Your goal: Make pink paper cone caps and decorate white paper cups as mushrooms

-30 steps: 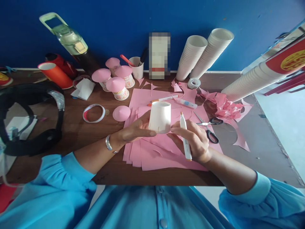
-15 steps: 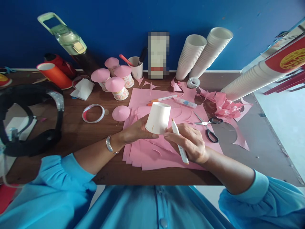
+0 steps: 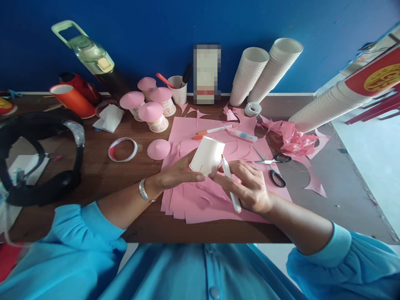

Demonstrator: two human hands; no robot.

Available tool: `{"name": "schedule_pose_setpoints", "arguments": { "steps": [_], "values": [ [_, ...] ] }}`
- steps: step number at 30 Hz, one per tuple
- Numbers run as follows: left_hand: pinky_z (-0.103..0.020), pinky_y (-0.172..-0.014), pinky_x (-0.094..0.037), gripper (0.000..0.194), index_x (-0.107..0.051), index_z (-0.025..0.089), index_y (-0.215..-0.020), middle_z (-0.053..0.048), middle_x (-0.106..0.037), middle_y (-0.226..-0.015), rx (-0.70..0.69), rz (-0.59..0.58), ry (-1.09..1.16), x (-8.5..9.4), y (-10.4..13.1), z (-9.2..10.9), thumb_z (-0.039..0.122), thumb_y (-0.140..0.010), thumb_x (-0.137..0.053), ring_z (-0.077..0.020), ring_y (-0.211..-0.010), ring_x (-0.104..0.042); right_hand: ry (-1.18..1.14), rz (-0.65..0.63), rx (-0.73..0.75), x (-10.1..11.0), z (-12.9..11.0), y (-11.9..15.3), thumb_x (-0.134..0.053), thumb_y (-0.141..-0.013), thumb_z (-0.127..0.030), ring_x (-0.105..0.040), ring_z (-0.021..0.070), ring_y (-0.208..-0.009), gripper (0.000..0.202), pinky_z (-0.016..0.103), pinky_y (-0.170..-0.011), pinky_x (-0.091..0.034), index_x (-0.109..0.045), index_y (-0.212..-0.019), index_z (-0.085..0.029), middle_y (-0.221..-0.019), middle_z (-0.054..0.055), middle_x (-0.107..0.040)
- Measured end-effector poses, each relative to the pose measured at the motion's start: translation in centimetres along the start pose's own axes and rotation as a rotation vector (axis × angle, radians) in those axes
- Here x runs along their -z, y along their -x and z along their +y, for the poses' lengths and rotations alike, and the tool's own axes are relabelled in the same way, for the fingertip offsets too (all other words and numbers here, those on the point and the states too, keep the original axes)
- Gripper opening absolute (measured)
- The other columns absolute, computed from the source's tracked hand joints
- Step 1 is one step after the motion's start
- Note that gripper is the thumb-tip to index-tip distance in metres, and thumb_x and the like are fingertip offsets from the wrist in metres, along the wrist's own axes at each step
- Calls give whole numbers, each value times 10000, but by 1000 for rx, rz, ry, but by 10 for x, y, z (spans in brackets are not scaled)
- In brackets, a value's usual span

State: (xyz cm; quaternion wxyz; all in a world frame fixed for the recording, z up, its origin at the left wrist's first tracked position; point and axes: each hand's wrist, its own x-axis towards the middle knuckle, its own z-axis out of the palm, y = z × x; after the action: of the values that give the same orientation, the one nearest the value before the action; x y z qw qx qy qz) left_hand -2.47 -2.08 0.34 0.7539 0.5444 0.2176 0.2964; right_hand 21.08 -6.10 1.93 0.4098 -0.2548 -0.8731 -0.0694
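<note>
A white paper cup (image 3: 207, 155) is tilted upside down in my left hand (image 3: 176, 173), its rim toward me and a short orange-brown line near that rim. My right hand (image 3: 250, 187) is closed around a white marker (image 3: 230, 183), whose brown tip points up beside the cup's right side. A right fingertip reaches the cup's lower edge. Pink paper sheets (image 3: 178, 204) lie stacked below both hands. To the left sit a pink paper cone (image 3: 158, 149) and several cups with pink cone tops (image 3: 151, 112), drawn on with coloured lines.
Scissors (image 3: 275, 168), a glue bottle (image 3: 243, 135) and another marker (image 3: 215, 130) lie on the right and far side. Stacked cups (image 3: 250, 75) stand at the blue wall. A tape roll (image 3: 122, 150), a headset-like black band (image 3: 78, 166) and a bottle (image 3: 93, 58) are leftward.
The cup has tilted further to the right in my left hand. My right hand and the marker have shifted slightly left with it.
</note>
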Motion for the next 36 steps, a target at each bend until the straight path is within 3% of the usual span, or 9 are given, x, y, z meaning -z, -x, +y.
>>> {"name": "schedule_pose_setpoints", "arguments": {
  "steps": [3,8,11,16,26,36],
  "values": [
    [-449,-1056,-492,619,-631,245,-1374,-120,-686,-1359,-19,68,14,-2,-2,0,366,-804,-839,-343,-1295,-609,-8,38,-22,3,1,0,-605,-973,-135,-621,171,-775,349,297,-627,-520,-646,-1312,-208,-893,52,-636],
    [-482,-1100,-475,555,-669,245,-1316,-117,-684,-1373,-29,90,84,-1,-4,3,321,-795,-844,-352,-1340,-588,-51,34,-13,12,-2,-3,-462,-1076,-411,-567,158,-671,426,295,-589,-513,-617,-1390,-168,-799,29,-547],
    [-511,-1122,-456,577,-656,237,-1340,-124,-696,-1355,-9,93,75,0,-4,4,324,-799,-840,-365,-1364,-570,-136,56,-2,14,-6,-7,-499,-1053,-326,-594,157,-640,345,288,-554,-517,-628,-1310,-136,-770,24,-581],
    [-522,-1137,-448,597,-661,251,-1337,-107,-712,-1336,-4,97,81,0,-2,3,333,-778,-856,-364,-1384,-553,-218,102,-44,11,-11,-11,-651,-899,-116,-630,153,-593,265,267,-530,-538,-584,-1154,-141,-715,4,-635],
    [-543,-1130,-460,670,-611,292,-1407,-112,-629,-1466,15,68,82,-1,-2,2,309,-781,-851,-363,-1394,-546,-146,127,-17,9,-13,-11,-661,-887,-103,-640,142,-581,162,265,-528,-570,-611,-1030,-160,-719,20,-667],
    [-536,-1138,-449,705,-597,307,-1419,-105,-604,-1496,7,63,99,2,-4,-2,289,-768,-868,-366,-1418,-517,-128,85,-38,13,-13,-12,-667,-870,-85,-667,151,-604,206,267,-534,-572,-622,-1054,-168,-736,15,-680]
  ]
}}
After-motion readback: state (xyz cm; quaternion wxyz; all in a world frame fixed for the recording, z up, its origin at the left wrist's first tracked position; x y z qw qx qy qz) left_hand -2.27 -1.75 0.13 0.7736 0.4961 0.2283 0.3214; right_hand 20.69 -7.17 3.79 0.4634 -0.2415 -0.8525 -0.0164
